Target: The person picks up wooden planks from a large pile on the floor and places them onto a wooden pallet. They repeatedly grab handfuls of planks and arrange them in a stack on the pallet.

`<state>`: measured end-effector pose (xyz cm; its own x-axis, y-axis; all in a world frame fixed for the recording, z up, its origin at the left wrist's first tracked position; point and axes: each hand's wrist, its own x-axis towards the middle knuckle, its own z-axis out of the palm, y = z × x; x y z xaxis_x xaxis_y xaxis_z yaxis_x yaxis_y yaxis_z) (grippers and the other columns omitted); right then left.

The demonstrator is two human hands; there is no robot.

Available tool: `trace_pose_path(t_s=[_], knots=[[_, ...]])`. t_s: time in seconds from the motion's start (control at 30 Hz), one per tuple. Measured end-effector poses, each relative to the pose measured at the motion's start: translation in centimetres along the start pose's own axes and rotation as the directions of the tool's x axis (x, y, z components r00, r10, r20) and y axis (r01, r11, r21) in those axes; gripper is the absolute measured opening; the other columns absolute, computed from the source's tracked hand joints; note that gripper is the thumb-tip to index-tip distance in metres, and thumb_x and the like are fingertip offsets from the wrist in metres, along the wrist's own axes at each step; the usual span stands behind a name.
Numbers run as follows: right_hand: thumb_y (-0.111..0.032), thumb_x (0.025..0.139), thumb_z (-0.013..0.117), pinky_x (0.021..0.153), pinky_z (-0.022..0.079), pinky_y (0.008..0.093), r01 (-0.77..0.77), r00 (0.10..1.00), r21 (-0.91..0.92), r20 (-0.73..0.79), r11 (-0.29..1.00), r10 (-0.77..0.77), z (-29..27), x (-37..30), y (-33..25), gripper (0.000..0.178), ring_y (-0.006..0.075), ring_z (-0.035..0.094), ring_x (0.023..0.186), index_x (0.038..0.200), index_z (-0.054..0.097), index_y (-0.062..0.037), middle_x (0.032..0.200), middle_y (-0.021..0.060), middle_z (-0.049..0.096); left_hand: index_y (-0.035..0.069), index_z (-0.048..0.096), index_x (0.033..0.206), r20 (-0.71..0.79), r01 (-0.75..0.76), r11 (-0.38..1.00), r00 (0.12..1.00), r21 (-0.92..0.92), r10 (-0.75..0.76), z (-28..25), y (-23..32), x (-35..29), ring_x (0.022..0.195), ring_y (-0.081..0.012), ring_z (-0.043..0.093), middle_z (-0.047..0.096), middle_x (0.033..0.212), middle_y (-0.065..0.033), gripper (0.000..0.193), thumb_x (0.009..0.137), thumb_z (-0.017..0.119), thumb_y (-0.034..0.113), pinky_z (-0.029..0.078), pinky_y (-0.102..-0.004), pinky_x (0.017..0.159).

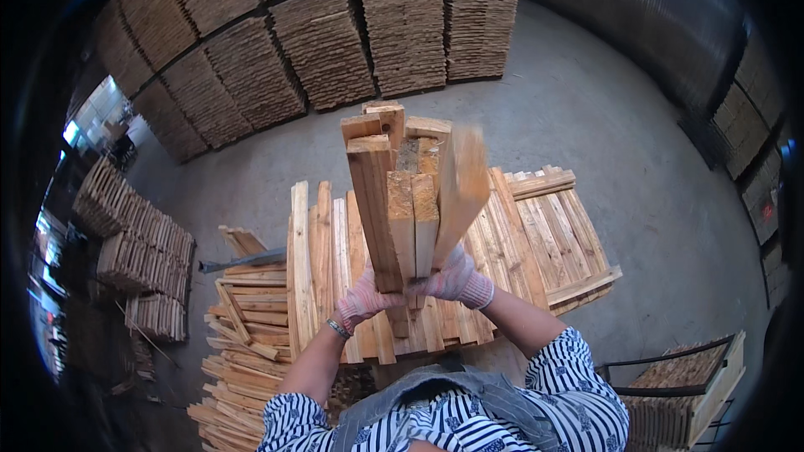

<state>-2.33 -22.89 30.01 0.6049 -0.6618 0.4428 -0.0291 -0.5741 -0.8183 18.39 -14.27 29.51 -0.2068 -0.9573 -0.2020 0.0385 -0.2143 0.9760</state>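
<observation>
I see a bundle of wooden slats (408, 192) standing on end, its lower ends caught between my fingers and its upper ends fanning away from them. My left hand (365, 297) wraps the left side and my right hand (456, 279) the right, both gloved and closed tight on the wood. Below the fingers lies the pallet of laid slats (544, 234); a loose heap of slats (243, 343) sits to their left. I judge this the carrying step; next calls for lowering the bundle evenly without slats slipping.
</observation>
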Motion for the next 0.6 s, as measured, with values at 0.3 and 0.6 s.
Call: trace_pose_path(t_s=[0.3, 0.6], knots=[[-0.043, 0.075, 0.085, 0.110, 0.040, 0.0368, -0.034, 0.969, 0.393, -0.213, 0.919, 0.127, 0.4, 0.4, 1.9, 0.119, 0.0248, 0.044, 0.133, 0.155, 0.009, 0.0023, 0.144, 0.0171, 0.043, 0.006, 0.015, 0.154, -0.046, -0.155, 0.976, 0.988, -0.153, 0.150, 0.9, 4.3, 4.0, 0.133, -0.0257, 0.048, 0.048, 0.143, -0.0136, 0.110, 0.074, 0.089, 0.019, 0.047, -0.0415, 0.107], [-0.042, 0.090, 0.066, 0.100, 0.048, 0.0356, -0.483, 0.754, 0.707, 0.034, 0.517, 0.656, -3.0, 3.0, 2.4, 0.087, 0.0239, 0.053, 0.123, 0.153, 0.021, -0.0009, 0.138, 0.0178, 0.050, 0.006, 0.051, 0.132, -0.246, 0.135, 0.894, 0.934, -0.427, -0.259, 5.9, 6.0, 7.1, 0.102, -0.0217, 0.068, 0.066, 0.119, -0.0104, 0.058, 0.085, 0.079, 0.026, 0.060, -0.0383, 0.084]])
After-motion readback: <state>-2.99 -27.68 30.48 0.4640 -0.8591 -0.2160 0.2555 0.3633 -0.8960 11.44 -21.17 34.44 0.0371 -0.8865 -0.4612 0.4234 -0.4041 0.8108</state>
